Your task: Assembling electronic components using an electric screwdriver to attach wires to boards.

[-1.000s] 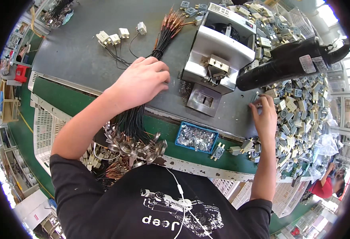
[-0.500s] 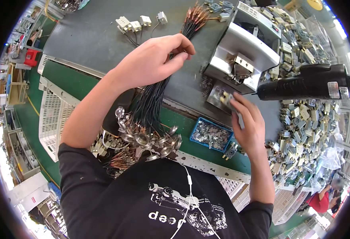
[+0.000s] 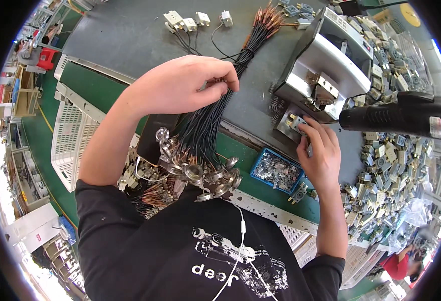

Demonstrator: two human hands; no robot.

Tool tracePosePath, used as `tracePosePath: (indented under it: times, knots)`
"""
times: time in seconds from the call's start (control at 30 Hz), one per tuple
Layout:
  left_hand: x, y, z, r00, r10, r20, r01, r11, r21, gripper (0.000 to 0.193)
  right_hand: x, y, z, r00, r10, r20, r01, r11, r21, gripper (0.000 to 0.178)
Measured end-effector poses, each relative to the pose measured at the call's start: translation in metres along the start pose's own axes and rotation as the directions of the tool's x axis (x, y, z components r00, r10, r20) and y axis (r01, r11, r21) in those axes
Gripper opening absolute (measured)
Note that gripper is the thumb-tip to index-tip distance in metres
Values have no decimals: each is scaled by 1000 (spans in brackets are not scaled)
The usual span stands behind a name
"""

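My left hand (image 3: 195,84) is over a bundle of black cables (image 3: 203,128), its fingers curled in toward the thumb. What they pinch, if anything, is hidden. My right hand (image 3: 322,153) has its fingertips closed on a small grey plug part with brass pins (image 3: 295,122), which sits on a metal block in front of the silver bench machine (image 3: 323,65). Copper-coloured ends (image 3: 268,21) fan out at the bundle's far end. Round metal fittings (image 3: 194,173) hang at its near end.
A blue tray (image 3: 276,170) of small metal pieces is near my right wrist. A black power screwdriver (image 3: 396,118) juts in from the right, beside piles of plug parts (image 3: 381,175). Several white connectors with cables (image 3: 189,23) lie at the back. White plastic crates (image 3: 75,143) stand at left.
The view has shifted, so the bench things appear farther right. My left hand has drawn slightly nearer to me, its fingers more curled. My right fingers now rest on the plug part.
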State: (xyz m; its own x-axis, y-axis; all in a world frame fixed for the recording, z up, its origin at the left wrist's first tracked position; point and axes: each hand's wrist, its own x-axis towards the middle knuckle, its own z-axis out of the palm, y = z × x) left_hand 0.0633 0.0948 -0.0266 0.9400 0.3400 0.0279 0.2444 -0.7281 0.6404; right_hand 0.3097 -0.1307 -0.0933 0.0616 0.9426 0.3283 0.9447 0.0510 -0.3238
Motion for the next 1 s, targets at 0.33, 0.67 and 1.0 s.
tracePosePath:
  times: [0.33, 0.67, 1.0]
  knots:
    - [-3, 8, -15, 983, -139, 119, 143, 989, -25, 18, 37, -94, 40, 955, -240, 173, 136, 875, 465, 17]
    - [-13, -1, -16, 964, -192, 184, 200, 980, -24, 18, 40, -104, 32, 906, -107, 409, -86, 900, 427, 17]
    - [-15, 0, 5, 948, -118, 297, 111, 993, 39, 17, 38, -64, -24, 936, 122, 330, -252, 886, 390, 24]
